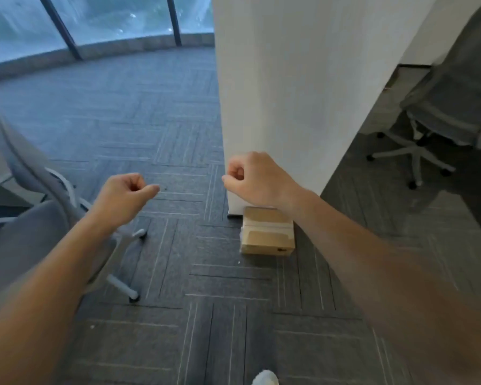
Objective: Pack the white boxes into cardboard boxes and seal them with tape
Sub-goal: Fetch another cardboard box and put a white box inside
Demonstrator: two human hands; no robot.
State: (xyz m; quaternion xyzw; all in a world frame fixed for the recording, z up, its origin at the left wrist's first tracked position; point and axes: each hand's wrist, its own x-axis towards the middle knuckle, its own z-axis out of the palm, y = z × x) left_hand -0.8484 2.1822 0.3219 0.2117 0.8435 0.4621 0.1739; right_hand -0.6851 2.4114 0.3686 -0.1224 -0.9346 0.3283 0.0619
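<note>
One cardboard box [267, 232] is all of the task's goods that shows; it sits on the dark carpet [156, 140] at the foot of a white partition [289, 79], its far edge up against or just beside the panel's base, though which I cannot tell; pale tape runs across its top from left to right, so it looks already sealed, and its long axis lies roughly left to right in the scene. Both hands hang in the air above the floor with nothing visibly in them; the right hand [257, 180] is curled into a loose fist, thumb tucked toward the fingers, and the box lies just near of it and below, partly covered by that wrist; the left hand [124, 191] is also closed, one finger or the thumb poking out to the right, and it is well apart from the box, off to the left; so the right hand is plainly the nearer, and any reach for the box would go down and slightly toward the person. No white boxes, no tape roll and no open carton are in view; a grey chair [25, 218] stands at the left and another chair [450, 107] at the far right; a pale shape at the bottom edge, perhaps a shoe, is cut off; the whole view is soft with blur, and a small dark mark on the box's near face cannot be made out.
</note>
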